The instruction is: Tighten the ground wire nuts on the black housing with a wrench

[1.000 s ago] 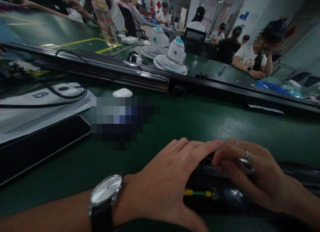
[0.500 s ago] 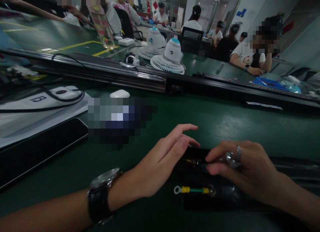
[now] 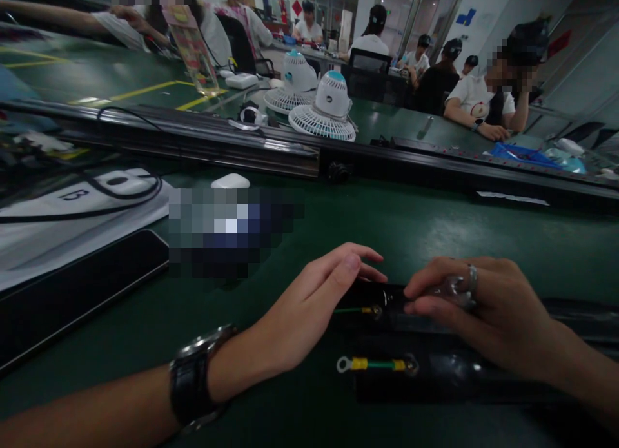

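My left hand [image 3: 309,306] reaches in from the left with its fingers stretched out. Its fingertips are at the end of a black bar-shaped part [image 3: 396,294]; whether they touch it I cannot tell. My right hand [image 3: 498,312] is closed over the same part, thumb and forefinger close together. A small shiny, clear-looking thing [image 3: 449,290] shows inside its grip, too unclear to name. On that part a short green wire [image 3: 355,311] is fixed. In front lies a second black part [image 3: 449,380] with a green wire with yellow ends and a ring terminal [image 3: 380,365].
A dark phone-like slab [image 3: 87,293] and a white bag [image 3: 43,196] lie at the left. Beyond is a white earbud-type case [image 3: 231,181]. A long black rail [image 3: 203,138] crosses the table, with two white fans [image 3: 333,100] behind. Several people sit farther back.
My right hand has shifted slightly right and up, its fingers moving off the rear wire's fixing point. The rear green wire now shows more clearly. My left hand has barely moved.
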The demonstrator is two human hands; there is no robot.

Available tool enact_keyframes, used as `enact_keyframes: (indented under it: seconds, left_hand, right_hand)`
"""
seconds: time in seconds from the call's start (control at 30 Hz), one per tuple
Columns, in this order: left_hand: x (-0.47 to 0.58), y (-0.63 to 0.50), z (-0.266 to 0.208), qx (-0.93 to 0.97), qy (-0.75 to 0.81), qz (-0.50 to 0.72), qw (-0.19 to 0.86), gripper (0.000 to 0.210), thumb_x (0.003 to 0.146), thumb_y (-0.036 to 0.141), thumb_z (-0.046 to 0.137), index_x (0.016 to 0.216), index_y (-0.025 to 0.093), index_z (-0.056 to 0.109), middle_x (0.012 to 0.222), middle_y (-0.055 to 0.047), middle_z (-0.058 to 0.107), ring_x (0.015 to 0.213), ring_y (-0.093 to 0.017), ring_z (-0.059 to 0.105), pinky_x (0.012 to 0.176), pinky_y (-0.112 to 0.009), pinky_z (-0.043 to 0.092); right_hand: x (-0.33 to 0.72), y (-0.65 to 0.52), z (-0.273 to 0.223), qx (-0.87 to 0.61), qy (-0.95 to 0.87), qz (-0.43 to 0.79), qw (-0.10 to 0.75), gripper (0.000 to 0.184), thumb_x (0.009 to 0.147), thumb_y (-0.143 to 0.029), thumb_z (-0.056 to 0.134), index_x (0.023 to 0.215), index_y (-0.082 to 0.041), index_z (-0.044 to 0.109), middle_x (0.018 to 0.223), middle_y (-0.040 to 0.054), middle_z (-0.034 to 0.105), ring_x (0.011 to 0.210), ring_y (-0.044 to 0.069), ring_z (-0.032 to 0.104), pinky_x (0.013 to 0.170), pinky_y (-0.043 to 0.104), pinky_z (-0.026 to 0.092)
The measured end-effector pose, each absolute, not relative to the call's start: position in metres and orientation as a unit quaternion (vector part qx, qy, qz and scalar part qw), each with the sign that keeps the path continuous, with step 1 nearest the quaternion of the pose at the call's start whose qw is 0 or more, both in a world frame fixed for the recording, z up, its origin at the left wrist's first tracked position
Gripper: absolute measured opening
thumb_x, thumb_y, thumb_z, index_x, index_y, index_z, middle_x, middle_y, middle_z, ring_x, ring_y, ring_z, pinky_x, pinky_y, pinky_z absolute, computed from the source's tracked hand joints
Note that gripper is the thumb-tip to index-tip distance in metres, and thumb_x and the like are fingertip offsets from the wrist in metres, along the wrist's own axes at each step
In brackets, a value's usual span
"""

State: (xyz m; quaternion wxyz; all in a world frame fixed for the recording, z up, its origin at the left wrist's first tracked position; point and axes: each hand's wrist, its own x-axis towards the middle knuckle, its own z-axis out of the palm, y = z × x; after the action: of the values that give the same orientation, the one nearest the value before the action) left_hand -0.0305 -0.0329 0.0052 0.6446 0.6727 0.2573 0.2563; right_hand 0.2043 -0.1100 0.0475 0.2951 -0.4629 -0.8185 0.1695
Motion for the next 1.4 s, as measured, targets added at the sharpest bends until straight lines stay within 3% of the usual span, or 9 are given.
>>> enact_keyframes:
  seconds: [0.17,0.43,0.6,0.9,1.13,1.4]
  left_hand:
    - [-0.029,-0.035,0.004,0.678,0.265,0.26,0.634,0.035,0.11,0.047,0.04,0.123,0.025,0.063,0.117,-0.001,0.073,0.114,-0.018,0.067,0.101,-0.032,0.048]
    - [-0.029,-0.035,0.007,0.676,0.271,0.248,0.638,0.034,0.109,0.047,0.041,0.123,0.025,0.063,0.118,0.0,0.071,0.113,-0.017,0.067,0.097,-0.03,0.05]
    - [-0.029,-0.034,0.003,0.683,0.266,0.248,0.634,0.032,0.109,0.045,0.041,0.123,0.026,0.063,0.118,0.001,0.071,0.114,-0.017,0.067,0.099,-0.031,0.049]
    - [-0.027,-0.022,0.001,0.739,0.258,0.208,0.586,0.021,0.107,0.026,0.048,0.117,0.025,0.066,0.117,0.004,0.072,0.112,-0.013,0.067,0.1,-0.028,0.05]
    - [-0.03,-0.014,0.006,0.791,0.243,0.175,0.534,0.024,0.107,0.024,0.047,0.117,0.025,0.069,0.117,0.006,0.073,0.111,-0.011,0.067,0.098,-0.024,0.049]
    - [-0.031,-0.018,0.009,0.825,0.236,0.178,0.481,0.025,0.108,0.03,0.047,0.124,0.027,0.066,0.121,0.005,0.072,0.109,-0.011,0.067,0.097,-0.024,0.049]
  right_hand:
    - [0.2,-0.112,0.045,-0.475,-0.811,0.157,0.304,0.007,0.098,-0.029,0.068,0.095,-0.023,0.068,0.067,-0.0091,0.069,0.048,0.004,0.056,0.051,0.017,0.04]
    - [0.198,-0.113,0.044,-0.463,-0.821,0.164,0.29,0.008,0.101,-0.025,0.063,0.096,-0.022,0.068,0.07,-0.0064,0.069,0.055,0.004,0.059,0.055,0.016,0.041]
    - [0.197,-0.113,0.043,-0.47,-0.816,0.16,0.297,0.009,0.099,-0.028,0.066,0.092,-0.022,0.068,0.066,-0.0079,0.068,0.049,0.004,0.056,0.051,0.016,0.039]
    - [0.195,-0.113,0.042,-0.456,-0.832,0.129,0.288,0.014,0.101,-0.03,0.063,0.093,-0.02,0.067,0.069,-0.005,0.07,0.057,0.006,0.061,0.056,0.017,0.042]
    - [0.199,-0.112,0.042,-0.389,-0.864,0.138,0.287,0.008,0.101,-0.014,0.054,0.1,-0.018,0.061,0.075,-0.001,0.068,0.066,0.011,0.058,0.065,0.025,0.043]
    - [0.201,-0.114,0.045,-0.42,-0.842,0.122,0.314,0.008,0.1,-0.02,0.058,0.094,-0.018,0.063,0.071,-0.0001,0.067,0.063,0.011,0.059,0.062,0.024,0.043]
